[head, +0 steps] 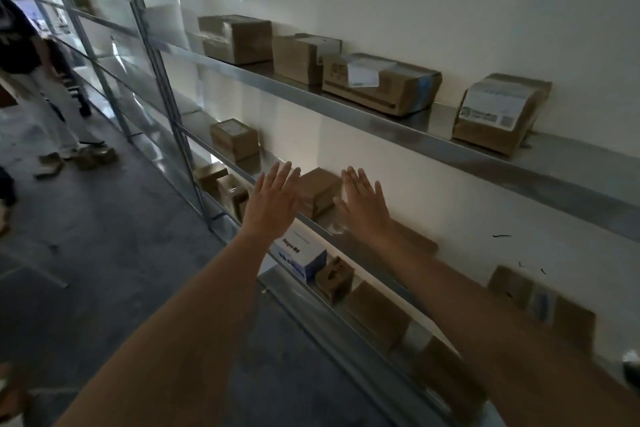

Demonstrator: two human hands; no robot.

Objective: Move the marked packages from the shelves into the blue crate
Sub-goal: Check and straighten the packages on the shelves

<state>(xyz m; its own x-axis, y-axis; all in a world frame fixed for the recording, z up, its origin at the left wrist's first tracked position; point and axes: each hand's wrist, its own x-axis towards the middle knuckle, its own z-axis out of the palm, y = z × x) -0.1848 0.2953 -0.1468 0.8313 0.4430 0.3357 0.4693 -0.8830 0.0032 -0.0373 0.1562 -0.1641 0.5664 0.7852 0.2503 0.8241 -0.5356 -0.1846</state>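
Cardboard everywhere along steel shelving: brown packages lined up on the top shelf [485, 149], more on the middle shelf [277, 198] and the lowest one in view. Reached out with both arms toward a small brown box [318, 191] sitting on the middle shelf. Left hand [273, 199] raised flat just beside the box's left face, fingers [282, 173] spread apart and straight, clamped on nothing. Right hand [363, 198] held just beside the box's right side, fingers likewise apart and empty. Could not tell whether either palm touched the cardboard yet; seemed poised to close in from both sides. Could not make out any mark on that box, nor on most others, in the dim and blurred view. Saw printed labels on two packages on the top shelf, and a blue-and-white carton [301, 260] below the left wrist. Found no blue crate anywhere in view, so could not judge how many packages already sat inside. Judged the task far from finished: many boxes on three shelves, none in hand, lifting and carrying yet to come. Noted another person [31, 55] standing well apart at far left on the grey floor.
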